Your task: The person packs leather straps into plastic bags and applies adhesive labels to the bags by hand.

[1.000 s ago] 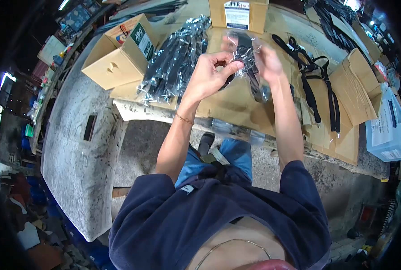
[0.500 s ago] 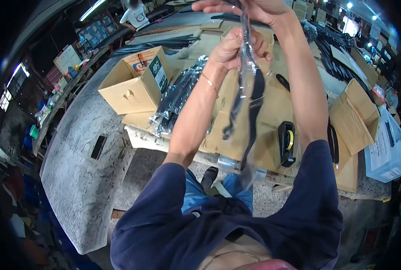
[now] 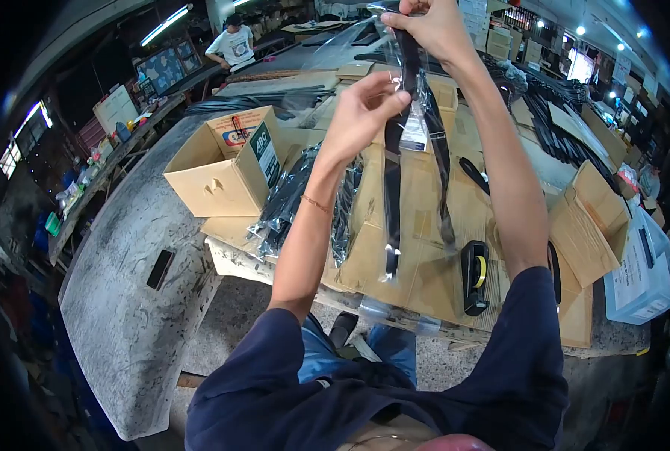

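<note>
A long black strap in a clear plastic sleeve (image 3: 393,195) hangs in front of me over the cardboard, its lower end near the table's front. At its top, my right hand (image 3: 431,31) is closed, pinching the sleeve and strap between thumb and fingers. Lower down, my left hand (image 3: 365,113) grips the strap's left side, thumb against fingers. Another length of the strap (image 3: 438,158) trails to the right, and a white printed label (image 3: 414,134) shows through the plastic. Left of my left forearm lies a pile of plastic-wrapped black straps (image 3: 293,199).
An open cardboard box (image 3: 218,184) stands at left, with a phone (image 3: 160,269) on the grey table before it. A black tape dispenser (image 3: 474,278) sits on flattened cardboard at right. Beyond are another open box (image 3: 586,222) and a blue plastic bin (image 3: 641,263). A person (image 3: 234,46) is far back.
The swinging strap now hangs straighter and spread out. My left hand has gone from a fist round it to a thumb-and-finger hold. My right hand now pinches its top.
</note>
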### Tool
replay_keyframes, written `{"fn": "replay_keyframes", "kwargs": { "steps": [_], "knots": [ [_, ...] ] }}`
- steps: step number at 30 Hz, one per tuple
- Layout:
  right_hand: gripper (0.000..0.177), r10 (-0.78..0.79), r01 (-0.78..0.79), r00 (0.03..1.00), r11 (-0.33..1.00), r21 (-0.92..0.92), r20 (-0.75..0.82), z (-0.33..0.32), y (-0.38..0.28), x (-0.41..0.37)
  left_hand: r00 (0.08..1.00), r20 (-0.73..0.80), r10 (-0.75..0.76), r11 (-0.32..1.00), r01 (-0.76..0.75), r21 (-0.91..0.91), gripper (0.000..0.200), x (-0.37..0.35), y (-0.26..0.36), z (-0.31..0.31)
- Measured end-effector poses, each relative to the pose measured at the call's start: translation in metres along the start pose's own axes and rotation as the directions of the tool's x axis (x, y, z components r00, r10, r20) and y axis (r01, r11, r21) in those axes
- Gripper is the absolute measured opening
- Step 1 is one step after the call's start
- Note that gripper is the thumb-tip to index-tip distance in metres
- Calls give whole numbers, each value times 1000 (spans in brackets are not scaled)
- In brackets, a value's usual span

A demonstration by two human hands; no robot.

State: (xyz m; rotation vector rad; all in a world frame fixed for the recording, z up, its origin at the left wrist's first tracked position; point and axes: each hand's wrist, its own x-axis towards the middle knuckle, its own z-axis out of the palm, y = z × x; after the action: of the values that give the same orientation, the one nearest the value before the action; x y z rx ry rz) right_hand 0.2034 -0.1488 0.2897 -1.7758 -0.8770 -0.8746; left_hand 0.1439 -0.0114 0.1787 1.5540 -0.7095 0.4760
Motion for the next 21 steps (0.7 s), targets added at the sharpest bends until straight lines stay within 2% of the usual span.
{"fn": "replay_keyframes", "kwargs": {
  "steps": [1,2,3,4,6,7,9,10,13,16,21],
  "knots": [
    [13,-49,51,999,991,-121,17,3,11,0,996,-69,-48,998,50,24,38,3,-9,0],
    [13,-43,45,999,992,-115,20,1,21,-8,996,-72,-56,998,58,26,38,2,-15,-2],
    [31,143,-140,982,990,-31,123,-4,25,-22,996,-60,-68,997,67,-24,35,0,-21,-5],
    [53,311,-328,920,944,32,237,-7,29,-39,996,-48,-79,994,76,-75,32,-3,-24,-7],
    [45,454,-525,826,834,167,333,-14,41,-82,991,-90,-97,990,87,-107,28,-11,-30,-6],
    [45,459,-532,821,830,164,339,-7,47,-102,988,-88,-124,990,118,-80,28,-14,-38,-6],
    [28,422,-511,858,759,404,292,5,60,-138,981,-62,-184,981,179,-70,28,-20,-50,-3],
    [28,444,-527,849,749,402,286,8,64,-148,978,-46,-202,977,198,-75,28,-23,-55,0],
    [27,507,-537,830,611,581,235,10,70,-168,970,-28,-241,951,230,-207,27,-31,-64,10],
    [31,531,-520,820,534,667,214,8,72,-180,967,-37,-252,933,233,-274,27,-36,-66,17],
    [32,481,-460,858,560,689,182,2,77,-188,946,-10,-323,899,304,-315,25,-41,-68,20]
  ]
}}
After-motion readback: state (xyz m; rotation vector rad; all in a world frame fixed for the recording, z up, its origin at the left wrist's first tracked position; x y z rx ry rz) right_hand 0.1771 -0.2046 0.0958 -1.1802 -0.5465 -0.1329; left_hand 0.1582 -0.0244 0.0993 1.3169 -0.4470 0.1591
